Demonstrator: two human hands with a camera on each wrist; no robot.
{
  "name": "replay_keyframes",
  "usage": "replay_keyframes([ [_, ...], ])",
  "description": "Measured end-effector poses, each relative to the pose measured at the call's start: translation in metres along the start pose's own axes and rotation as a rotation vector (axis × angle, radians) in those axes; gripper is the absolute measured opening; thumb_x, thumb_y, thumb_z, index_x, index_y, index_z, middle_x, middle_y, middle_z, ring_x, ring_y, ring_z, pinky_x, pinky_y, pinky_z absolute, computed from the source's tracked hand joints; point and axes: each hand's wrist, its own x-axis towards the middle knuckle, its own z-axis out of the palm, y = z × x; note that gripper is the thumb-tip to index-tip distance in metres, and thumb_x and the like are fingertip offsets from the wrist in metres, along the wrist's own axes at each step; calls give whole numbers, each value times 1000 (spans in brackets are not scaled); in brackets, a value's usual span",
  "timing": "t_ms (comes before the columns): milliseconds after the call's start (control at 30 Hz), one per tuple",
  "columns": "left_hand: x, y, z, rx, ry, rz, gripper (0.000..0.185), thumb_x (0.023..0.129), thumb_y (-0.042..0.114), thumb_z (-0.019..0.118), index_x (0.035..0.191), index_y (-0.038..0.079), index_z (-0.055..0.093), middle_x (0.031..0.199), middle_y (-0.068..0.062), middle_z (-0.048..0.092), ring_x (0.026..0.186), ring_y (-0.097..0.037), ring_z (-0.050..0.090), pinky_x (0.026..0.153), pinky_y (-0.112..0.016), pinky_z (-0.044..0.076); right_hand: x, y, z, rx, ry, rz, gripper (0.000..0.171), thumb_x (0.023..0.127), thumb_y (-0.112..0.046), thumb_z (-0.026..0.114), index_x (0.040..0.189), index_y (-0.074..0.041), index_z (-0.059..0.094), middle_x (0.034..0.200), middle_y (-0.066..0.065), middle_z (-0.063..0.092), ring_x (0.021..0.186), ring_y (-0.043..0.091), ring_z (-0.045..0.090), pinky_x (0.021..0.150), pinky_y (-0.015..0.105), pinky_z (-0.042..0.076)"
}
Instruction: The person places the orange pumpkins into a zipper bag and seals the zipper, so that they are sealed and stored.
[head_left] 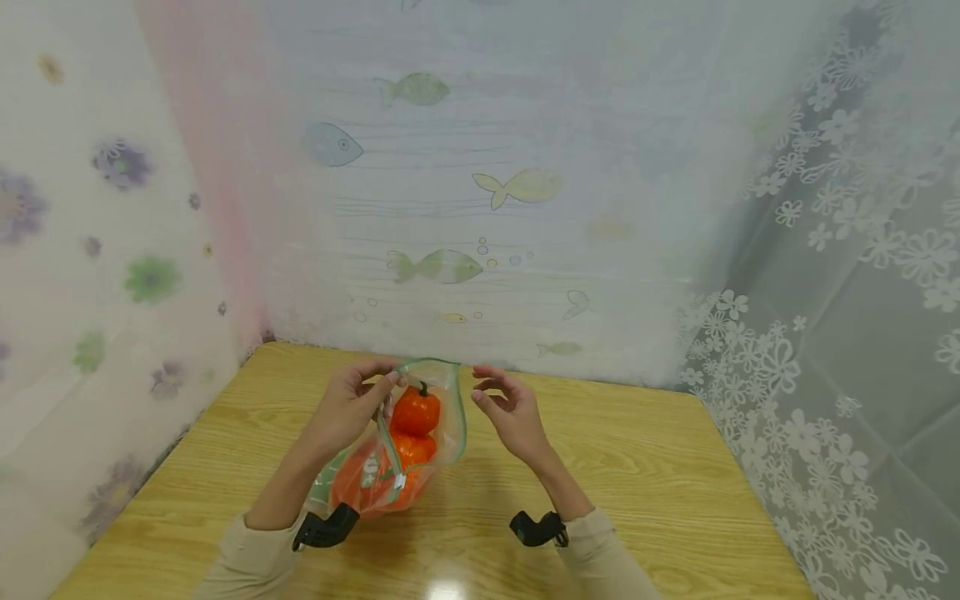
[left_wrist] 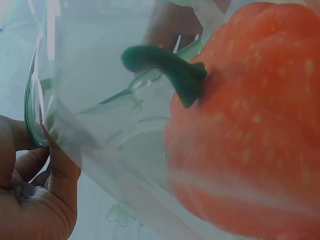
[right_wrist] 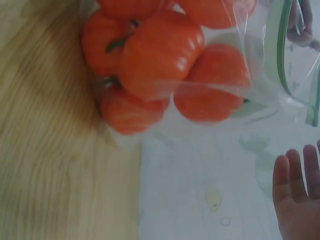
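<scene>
A clear zip bag (head_left: 448,417) with a green seal strip stands on the table, its mouth spread wide. Several small orange pumpkins (head_left: 416,411) fill it, the top one showing a dark green stem (left_wrist: 170,70) in the left wrist view. My left hand (head_left: 348,408) pinches the left side of the bag's rim between thumb and fingers. Just off the right rim, my right hand (head_left: 516,414) holds nothing, its fingers loosely bent toward the bag. In the right wrist view that hand (right_wrist: 300,197) shows apart from the bag.
A white zip slider (head_left: 400,481) sits at the near end of the seal. The wooden table (head_left: 637,483) meets a fish-patterned sheet (head_left: 480,208) at the back, with flower-patterned sheets on both sides. Each wrist wears a black camera mount (head_left: 538,528).
</scene>
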Motion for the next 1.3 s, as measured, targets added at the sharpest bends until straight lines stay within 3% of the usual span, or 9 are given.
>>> replay_keyframes([
  [267,12,-10,-5,-7,-63,5,25,108,13,51,117,-5,66,101,-27,59,57,-12,54,49,-31,50,23,12,-2,-61,-115,-49,42,100,5,58,142,2,54,136,26,57,116,36,58,94,26,56],
  [400,14,-12,-5,-6,-89,7,26,108,13,51,119,-6,65,102,-29,59,58,-13,54,48,-30,49,30,13,-2,-76,-162,-57,39,102,4,56,140,3,56,134,26,59,116,25,59,95,27,56],
  [600,16,-11,-4,18,-113,-24,28,109,16,51,121,-6,63,96,-30,60,58,-14,54,50,-31,50,30,14,-3,-26,-195,-45,25,102,-1,59,123,11,64,122,27,61,110,6,63,93,25,57],
  [767,16,-8,-6,18,-146,-53,30,108,20,54,124,-3,64,83,-22,60,58,-14,54,52,-33,51,30,16,-4,-5,-123,-59,19,101,-2,61,112,13,67,109,16,66,103,8,66,96,25,56],
  [900,13,-8,-9,11,-203,-43,30,107,20,56,130,1,63,81,-16,60,58,-16,57,54,-35,54,31,12,-8,-24,-16,-86,15,101,-2,62,105,11,69,99,23,66,96,14,67,90,28,58],
  [1000,9,-9,-13,19,-239,-12,33,107,18,56,134,1,60,102,-20,64,63,-19,62,58,-36,58,32,9,-11,-40,29,-95,14,100,-1,62,102,9,70,96,28,65,92,14,69,87,29,60],
  [1133,3,-11,-19,40,-270,43,36,106,15,58,139,2,57,124,-23,60,78,-21,69,68,-37,62,31,8,-13,-37,47,-92,13,100,0,61,102,10,70,92,23,67,86,13,71,84,32,61],
  [1300,-11,-15,-28,2,-347,104,44,100,5,64,142,5,54,126,-28,56,100,-25,68,85,-34,60,29,7,-15,-36,86,-88,13,101,1,60,103,11,69,87,26,64,75,12,71,75,33,63],
])
